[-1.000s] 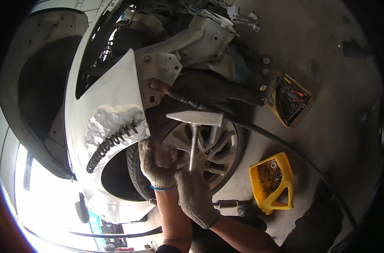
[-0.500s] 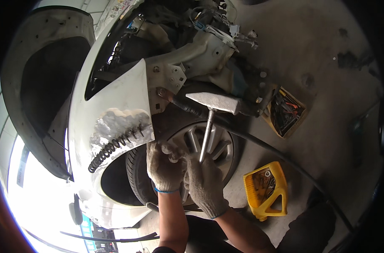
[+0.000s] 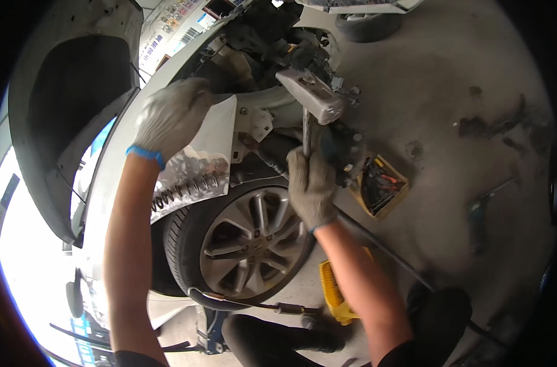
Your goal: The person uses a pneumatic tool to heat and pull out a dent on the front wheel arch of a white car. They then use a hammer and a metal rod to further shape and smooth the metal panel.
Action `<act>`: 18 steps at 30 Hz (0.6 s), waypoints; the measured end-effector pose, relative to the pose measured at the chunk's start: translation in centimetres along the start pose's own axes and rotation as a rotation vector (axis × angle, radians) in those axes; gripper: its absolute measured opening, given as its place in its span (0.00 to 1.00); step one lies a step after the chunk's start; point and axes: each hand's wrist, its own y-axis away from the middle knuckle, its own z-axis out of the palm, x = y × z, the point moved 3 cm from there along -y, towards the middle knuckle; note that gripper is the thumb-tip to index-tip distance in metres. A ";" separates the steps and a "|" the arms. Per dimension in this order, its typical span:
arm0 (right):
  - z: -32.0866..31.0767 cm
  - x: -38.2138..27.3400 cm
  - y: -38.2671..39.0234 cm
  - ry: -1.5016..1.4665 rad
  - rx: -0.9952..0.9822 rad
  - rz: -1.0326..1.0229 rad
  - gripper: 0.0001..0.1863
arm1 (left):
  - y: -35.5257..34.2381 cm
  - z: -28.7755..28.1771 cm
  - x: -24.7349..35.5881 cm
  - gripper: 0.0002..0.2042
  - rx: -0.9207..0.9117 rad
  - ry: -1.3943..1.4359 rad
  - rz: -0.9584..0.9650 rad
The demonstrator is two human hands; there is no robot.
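Observation:
My right hand (image 3: 311,183), in a grey work glove, grips the metal handle of a hammer (image 3: 309,93) whose broad steel head is raised above the front wheel (image 3: 248,240). My left hand (image 3: 173,116), also gloved, presses flat on the upper edge of the white, dented fender (image 3: 199,165) of a stripped car front. The hammer head hangs to the right of the fender, near the exposed engine bay parts (image 3: 272,43).
An open tool case (image 3: 379,185) with small tools lies on the concrete floor right of the wheel. A yellow container (image 3: 334,292) sits near my legs. A long dark hose (image 3: 401,263) runs across the floor. A wrench (image 3: 477,214) lies further right.
Both hands have risen from the wheel: the right has lifted the hammer high, and the left has let go of the handle and moved up onto the fender.

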 end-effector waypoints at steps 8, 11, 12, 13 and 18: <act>-2.1 8.9 -9.4 0.098 -0.451 -0.145 0.16 | -3.0 4.6 -1.2 0.21 -0.337 0.082 -0.010; -0.5 8.4 -8.5 -0.075 -0.391 -0.193 0.17 | -2.3 5.7 -2.3 0.20 -0.273 0.045 -0.010; -0.3 7.7 -8.4 -0.113 -0.508 -0.075 0.16 | -2.1 5.2 -1.8 0.20 -0.276 0.042 -0.036; 0.3 8.3 -8.5 -0.121 -0.535 -0.106 0.17 | -2.5 4.7 -0.5 0.19 -0.279 0.052 -0.045; 2.7 11.0 -7.2 -0.175 -0.507 -0.099 0.19 | -3.4 5.0 0.0 0.19 -0.287 0.090 -0.038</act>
